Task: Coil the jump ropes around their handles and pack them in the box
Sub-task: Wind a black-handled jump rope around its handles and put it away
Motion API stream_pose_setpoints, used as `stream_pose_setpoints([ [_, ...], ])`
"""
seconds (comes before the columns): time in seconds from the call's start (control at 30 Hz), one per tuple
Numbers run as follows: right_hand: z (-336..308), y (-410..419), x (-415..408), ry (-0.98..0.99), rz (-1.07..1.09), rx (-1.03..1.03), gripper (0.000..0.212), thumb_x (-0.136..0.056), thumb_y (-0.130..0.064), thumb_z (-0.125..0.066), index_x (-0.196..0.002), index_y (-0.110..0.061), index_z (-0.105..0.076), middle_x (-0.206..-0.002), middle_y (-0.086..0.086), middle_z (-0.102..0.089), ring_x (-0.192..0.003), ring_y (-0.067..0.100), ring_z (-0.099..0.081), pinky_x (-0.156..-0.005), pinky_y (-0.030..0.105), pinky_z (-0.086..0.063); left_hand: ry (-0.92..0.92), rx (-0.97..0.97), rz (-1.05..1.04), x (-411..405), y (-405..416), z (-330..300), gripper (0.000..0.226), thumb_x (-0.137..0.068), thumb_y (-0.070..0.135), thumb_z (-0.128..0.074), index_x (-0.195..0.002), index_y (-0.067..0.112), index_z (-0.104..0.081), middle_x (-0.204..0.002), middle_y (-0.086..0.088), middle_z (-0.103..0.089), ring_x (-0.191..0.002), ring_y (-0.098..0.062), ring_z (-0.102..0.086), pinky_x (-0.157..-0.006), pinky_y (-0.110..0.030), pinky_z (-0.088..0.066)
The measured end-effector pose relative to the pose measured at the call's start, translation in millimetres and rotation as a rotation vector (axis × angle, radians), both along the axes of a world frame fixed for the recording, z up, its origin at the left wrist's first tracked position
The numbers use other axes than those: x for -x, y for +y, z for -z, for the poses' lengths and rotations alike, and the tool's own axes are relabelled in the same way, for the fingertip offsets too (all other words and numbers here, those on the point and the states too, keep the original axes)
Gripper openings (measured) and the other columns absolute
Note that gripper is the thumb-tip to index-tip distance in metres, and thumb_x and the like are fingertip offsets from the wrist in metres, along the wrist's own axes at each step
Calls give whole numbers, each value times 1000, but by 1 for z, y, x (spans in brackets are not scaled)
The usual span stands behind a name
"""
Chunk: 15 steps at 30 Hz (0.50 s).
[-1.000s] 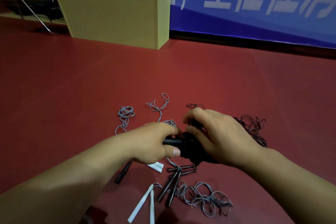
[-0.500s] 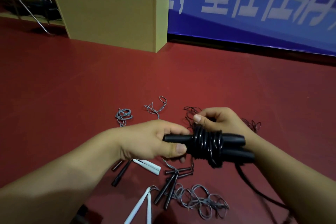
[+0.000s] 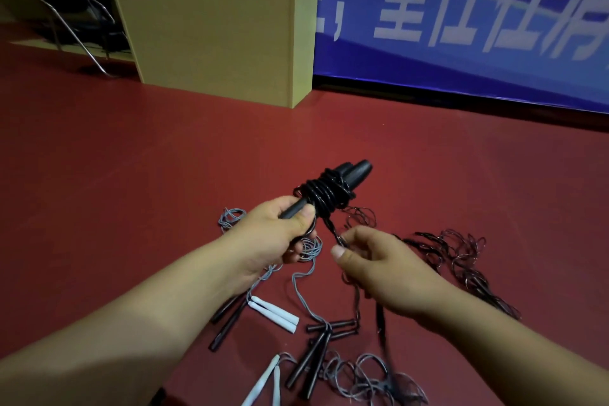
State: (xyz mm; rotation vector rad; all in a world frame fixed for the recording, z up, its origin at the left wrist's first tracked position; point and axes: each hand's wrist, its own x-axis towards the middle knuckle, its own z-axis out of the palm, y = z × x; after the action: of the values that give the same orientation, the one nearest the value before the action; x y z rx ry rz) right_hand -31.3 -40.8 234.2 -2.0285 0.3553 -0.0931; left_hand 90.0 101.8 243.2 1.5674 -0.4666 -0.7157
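Two black plastic jump-rope handles (image 3: pixel 349 175), bound side by side by coils of glossy black rope (image 3: pixel 324 196), sit in the left hand (image 3: pixel 276 234), whose grip clenches their lower ends above the red floor (image 3: pixel 131 158), while the right hand (image 3: pixel 379 264) pinches the rope's loose tail. Large white Chinese characters on the blue banner (image 3: pixel 461 10) are cut off and blurred, unreadable. On the floor lie two pairs of white handles (image 3: pixel 276 311) with grey cords, several slim dark handles (image 3: pixel 309 366) and a tall tan box (image 3: pixel 214 33).

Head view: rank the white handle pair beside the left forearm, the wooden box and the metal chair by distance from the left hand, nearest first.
1. White handle pair, on the floor just below the left hand.
2. Wooden box, far ahead by the banner.
3. Metal chair, behind the box's left side.
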Motion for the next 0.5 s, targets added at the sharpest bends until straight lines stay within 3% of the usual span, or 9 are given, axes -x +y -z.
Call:
stream_pose_setpoints([
  [0.13, 0, 2, 1, 16, -37, 114, 13, -96, -32, -57, -89, -23, -62, -65, -6, -55, -55, 7, -45, -55, 22, -40, -146, -52, -92, -4, -2, 6, 10, -99, 25, -54, -99, 18, -60, -72, 1, -60, -49, -7, -48, -52, -24, -44],
  [0.23, -1, 4, 2, 26, -46, 202, 15, -97, -34, -55, -92, -22, -63, -67, -3, -62, -60, 8, -53, -60, 25, -44, -286, -146, -139, -11, -2, 13, 9, -97, 32, -57, -96, 24, -60, -75, 2, -63, -56, -10, -52, -61, -29, -44],
  [0.33, -3, 7, 4, 36, -26, 254, 21, -96, -35, -56, -83, -19, -63, -68, 1, -69, -58, 6, -57, -55, 17, -42, -392, -208, -152, -12, -2, 18, 9, -95, 33, -59, -91, 25, -60, -73, 1, -60, -62, -15, -52, -60, -29, -43],
  [0.5, -12, 12, 9, -3, 46, 327, 40, -93, -44, -56, -70, -12, -58, -51, -5, -51, -45, 3, -42, -46, 15, -34, -591, -346, -189, -15, -1, 17, 8, -94, 29, -61, -90, 23, -58, -65, 7, -52, -55, -12, -47, -53, -25, -35],
])
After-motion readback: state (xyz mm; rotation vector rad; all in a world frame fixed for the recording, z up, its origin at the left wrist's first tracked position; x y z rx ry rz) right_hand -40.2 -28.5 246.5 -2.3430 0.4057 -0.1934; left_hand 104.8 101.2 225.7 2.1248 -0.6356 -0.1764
